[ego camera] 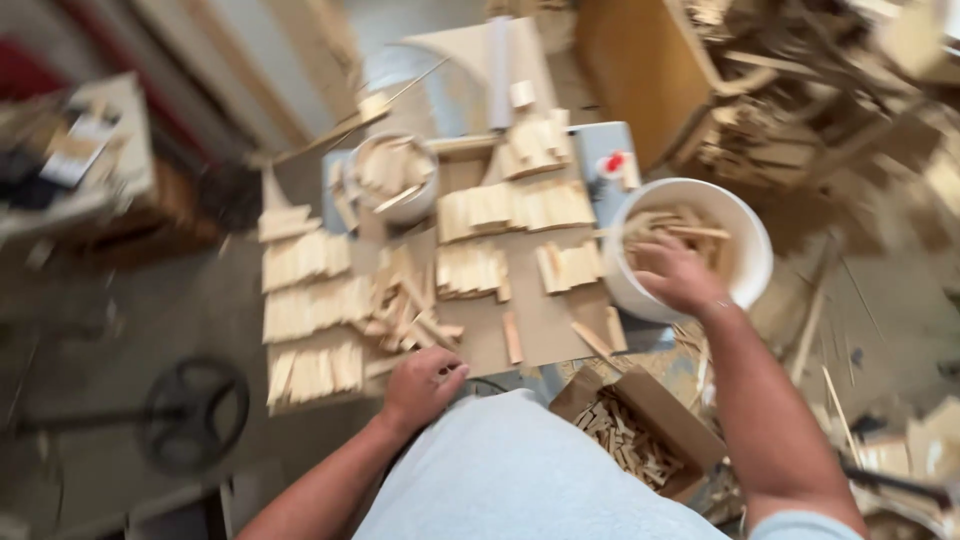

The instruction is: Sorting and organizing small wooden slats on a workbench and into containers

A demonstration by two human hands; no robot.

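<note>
My right hand [678,275] reaches into a large white bucket [752,250] of thin wooden sticks [680,222]; its fingers curl among the sticks, and blur hides whether any are gripped. My left hand [422,385] rests at the near edge of the worktable [540,320], fingers curled loosely, nothing visible in it. Rows of short flat wood pieces [305,260] lie laid out across the table, with a loose heap [410,310] just beyond my left hand.
A smaller white bucket [392,175] with wood pieces stands at the table's far side. An open cardboard box [640,430] of small sticks sits by my right arm. Scrap wood piles [790,110] fill the right side. A black wheel [195,410] lies on the floor at left.
</note>
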